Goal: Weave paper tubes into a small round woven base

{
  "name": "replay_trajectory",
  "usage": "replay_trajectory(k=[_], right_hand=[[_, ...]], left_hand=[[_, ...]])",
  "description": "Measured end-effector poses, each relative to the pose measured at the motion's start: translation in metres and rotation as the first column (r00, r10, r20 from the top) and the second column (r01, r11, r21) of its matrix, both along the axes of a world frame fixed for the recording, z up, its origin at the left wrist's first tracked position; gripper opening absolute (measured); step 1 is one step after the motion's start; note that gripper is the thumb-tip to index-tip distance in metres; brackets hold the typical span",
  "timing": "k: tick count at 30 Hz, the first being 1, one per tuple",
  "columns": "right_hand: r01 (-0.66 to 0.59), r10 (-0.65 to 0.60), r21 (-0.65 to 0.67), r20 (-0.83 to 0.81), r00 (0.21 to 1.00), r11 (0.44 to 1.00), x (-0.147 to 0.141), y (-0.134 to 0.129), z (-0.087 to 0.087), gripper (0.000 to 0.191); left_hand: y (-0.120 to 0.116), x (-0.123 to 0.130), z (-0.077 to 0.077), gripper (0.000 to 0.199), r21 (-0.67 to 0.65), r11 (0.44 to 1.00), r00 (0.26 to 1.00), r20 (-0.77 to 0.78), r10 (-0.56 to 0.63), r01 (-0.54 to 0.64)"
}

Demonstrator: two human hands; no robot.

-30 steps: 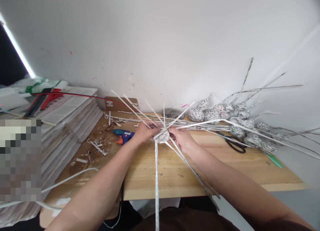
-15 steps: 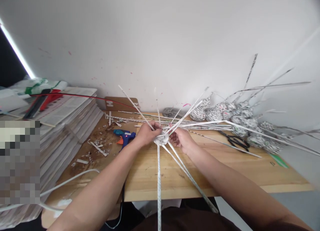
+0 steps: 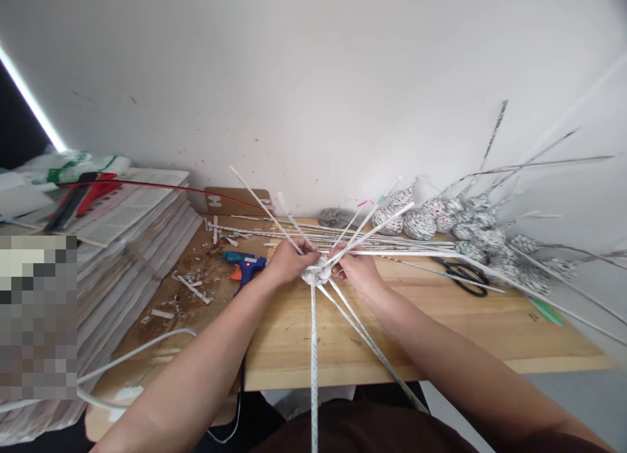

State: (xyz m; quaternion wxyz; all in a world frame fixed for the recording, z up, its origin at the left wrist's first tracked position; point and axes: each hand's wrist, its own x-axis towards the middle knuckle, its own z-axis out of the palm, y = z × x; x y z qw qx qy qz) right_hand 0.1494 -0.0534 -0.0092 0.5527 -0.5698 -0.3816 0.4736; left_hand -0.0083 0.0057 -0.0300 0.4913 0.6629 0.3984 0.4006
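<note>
A small woven piece of rolled paper strips [image 3: 316, 272] is held up over the wooden board, with several long paper tubes radiating from it. My left hand [image 3: 292, 260] pinches its left edge, thumb and fingers closed. On the opposite side my right hand [image 3: 353, 265] has its fingers closed on a paper tube [image 3: 392, 252] where it meets the weave. That tube runs far out to the right. One printed tube [image 3: 314, 361] hangs down toward me, and two more slant to the lower right. The fingertips are partly hidden by the tubes.
Behind the hands lies a bundle of loose paper tubes [image 3: 294, 234]. A blue glue gun [image 3: 249, 265] rests on the left amid paper scraps. Black scissors [image 3: 465, 278] and woven paper balls [image 3: 420, 224] are on the right. Stacked newspapers [image 3: 142, 244] rise at far left.
My right hand has moved in closer to the weave, its fingers closing there. The long tube on the right has swung lower, and a far upright tube now leans left.
</note>
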Motion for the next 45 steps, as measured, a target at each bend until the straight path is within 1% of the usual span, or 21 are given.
replay_trajectory(k=[2, 3, 6, 8, 11, 15, 17, 20, 23, 27, 29, 31, 34, 36, 38, 40, 43, 45], right_hand=[[-0.045, 0.038, 0.092, 0.077, 0.996, 0.995, 0.001, -0.002, -0.003, 0.011], [-0.066, 0.055, 0.114, 0.103, 0.993, 0.991, 0.003, -0.003, -0.005, 0.012], [-0.117, 0.099, 0.129, 0.140, 0.985, 0.985, 0.007, -0.005, -0.008, 0.019], [-0.131, 0.116, 0.115, 0.132, 0.984, 0.985, 0.010, -0.007, -0.010, 0.023], [-0.092, 0.087, 0.082, 0.066, 0.994, 0.992, 0.010, -0.010, -0.011, 0.025], [0.013, -0.007, 0.059, -0.097, 0.995, 0.998, 0.002, -0.014, -0.013, 0.024], [0.059, -0.045, 0.083, -0.168, 0.985, 0.995, -0.004, -0.015, -0.014, 0.024], [0.082, -0.043, 0.173, -0.217, 0.975, 0.981, -0.007, -0.014, -0.014, 0.022], [0.073, -0.026, 0.239, -0.192, 0.981, 0.968, -0.007, -0.014, -0.014, 0.024], [0.056, -0.010, 0.249, -0.182, 0.983, 0.967, -0.005, -0.015, -0.016, 0.025], [0.037, 0.005, 0.264, -0.155, 0.988, 0.964, -0.003, -0.016, -0.017, 0.023], [0.011, 0.019, 0.293, -0.100, 0.995, 0.956, -0.001, -0.016, -0.017, 0.020], [-0.072, 0.061, 0.346, 0.042, 0.997, 0.935, 0.005, -0.015, -0.017, 0.016], [-0.128, 0.087, 0.363, 0.126, 0.988, 0.923, 0.007, -0.014, -0.018, 0.015], [-0.144, 0.092, 0.356, 0.160, 0.983, 0.923, 0.008, -0.013, -0.020, 0.016], [-0.131, 0.101, 0.299, 0.115, 0.988, 0.945, 0.006, -0.013, -0.022, 0.019], [-0.131, 0.146, 0.174, -0.080, 0.986, 0.976, 0.002, -0.014, -0.025, 0.027], [-0.165, 0.189, 0.126, -0.205, 0.960, 0.978, 0.002, -0.014, -0.027, 0.029]], left_hand=[[0.000, 0.001, -0.001, 0.019, -0.046, 0.999, 0.999, 0.043, 0.002, 0.000], [0.000, 0.002, -0.002, 0.020, -0.079, 0.997, 0.997, 0.074, 0.002, 0.004], [0.000, 0.002, -0.003, 0.024, -0.184, 0.982, 0.988, 0.156, -0.003, 0.032], [0.000, 0.001, -0.003, 0.027, -0.233, 0.970, 0.985, 0.173, -0.027, 0.067], [0.000, -0.001, -0.003, 0.028, -0.256, 0.963, 0.986, 0.158, -0.050, 0.090], [0.000, -0.001, -0.001, 0.025, -0.194, 0.981, 0.988, 0.154, 0.001, 0.029], [-0.001, 0.001, 0.000, 0.023, -0.166, 0.986, 0.987, 0.157, 0.019, 0.008], [-0.001, 0.001, 0.000, 0.022, -0.191, 0.981, 0.988, 0.153, -0.015, 0.045], [0.000, -0.001, 0.000, 0.026, -0.240, 0.967, 0.987, 0.153, -0.047, 0.083], [0.001, -0.005, 0.001, 0.035, -0.281, 0.948, 0.979, 0.177, -0.104, 0.152], [0.000, -0.005, 0.003, 0.037, -0.286, 0.945, 0.976, 0.194, -0.102, 0.155], [-0.001, -0.005, 0.004, 0.037, -0.280, 0.951, 0.977, 0.197, -0.076, 0.130], [-0.003, -0.003, 0.004, 0.038, -0.298, 0.949, 0.980, 0.196, -0.041, 0.099], [-0.003, -0.003, 0.003, 0.037, -0.322, 0.942, 0.979, 0.201, -0.034, 0.099], [-0.004, -0.002, 0.001, 0.036, -0.323, 0.940, 0.977, 0.208, -0.046, 0.113], [-0.004, -0.001, 0.000, 0.034, -0.295, 0.946, 0.976, 0.206, -0.070, 0.130], [-0.003, 0.001, -0.001, 0.031, -0.236, 0.967, 0.985, 0.163, -0.062, 0.100], [-0.003, 0.001, -0.001, 0.031, -0.211, 0.976, 0.989, 0.145, -0.032, 0.062]])
